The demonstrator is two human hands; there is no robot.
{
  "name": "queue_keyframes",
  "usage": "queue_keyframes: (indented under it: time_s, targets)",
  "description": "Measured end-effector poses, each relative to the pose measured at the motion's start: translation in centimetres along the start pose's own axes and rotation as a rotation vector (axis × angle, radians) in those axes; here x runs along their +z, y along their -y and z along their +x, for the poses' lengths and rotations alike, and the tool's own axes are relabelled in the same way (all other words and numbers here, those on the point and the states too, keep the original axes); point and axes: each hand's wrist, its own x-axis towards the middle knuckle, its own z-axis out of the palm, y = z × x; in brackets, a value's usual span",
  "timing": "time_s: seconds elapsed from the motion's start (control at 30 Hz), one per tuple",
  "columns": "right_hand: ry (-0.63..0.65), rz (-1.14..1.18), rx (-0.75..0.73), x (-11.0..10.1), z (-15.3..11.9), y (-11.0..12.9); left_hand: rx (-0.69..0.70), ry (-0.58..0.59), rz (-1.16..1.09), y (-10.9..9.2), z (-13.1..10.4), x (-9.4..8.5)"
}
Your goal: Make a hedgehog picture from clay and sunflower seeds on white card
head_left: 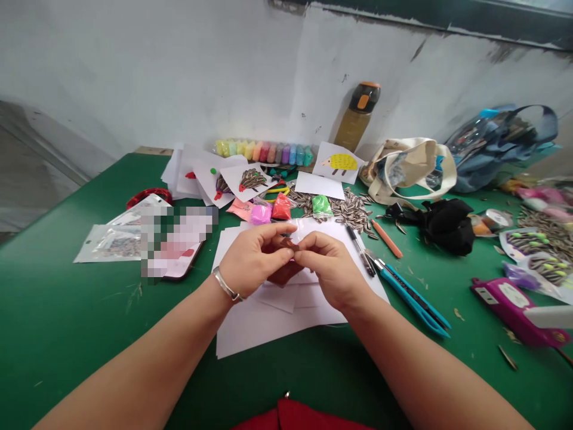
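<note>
My left hand (253, 258) and my right hand (330, 266) meet over the white paper (255, 325), fingers closed in a pinch. Between them is a small brown packet (286, 273), its top edge gripped by both thumbs and fingertips. It resembles the soft clay packets lying just beyond: a purple packet (261, 212), a red packet (282, 206) and a green packet (321, 205). My fingers hide part of the brown one. A black pen (358, 248) and a blue utility knife (414, 298) lie right of my right hand.
Sunflower seeds (349, 209) are heaped behind the paper, near hedgehog pictures (251, 180) and a row of coloured clay (268, 153). A phone (176, 245) lies left. To the right are an orange pen (387, 239), a tote bag (405, 167) and a magenta device (514, 307). A bottle (357, 116) stands behind.
</note>
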Motion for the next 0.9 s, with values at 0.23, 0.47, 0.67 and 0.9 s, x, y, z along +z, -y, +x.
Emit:
queue_keyframes:
  time_s: [0.23, 0.47, 0.67, 0.9]
  targets:
    - [0.005, 0.003, -0.025, -0.29, 0.0, 0.22, 0.014, -0.035, 0.067, 0.23, 0.12, -0.18]
    - [0.057, 0.006, 0.001, -0.06, -0.21, 0.45, 0.001, -0.047, 0.056, -0.19, 0.05, -0.25]
    - [0.07, 0.012, 0.036, -0.02, -0.1, 0.6, -0.012, -0.055, 0.11, -0.47, -0.17, -0.26]
    - [0.032, 0.044, 0.045, 0.26, -0.22, 0.29, -0.055, -0.044, 0.137, -0.51, -0.34, 0.3]
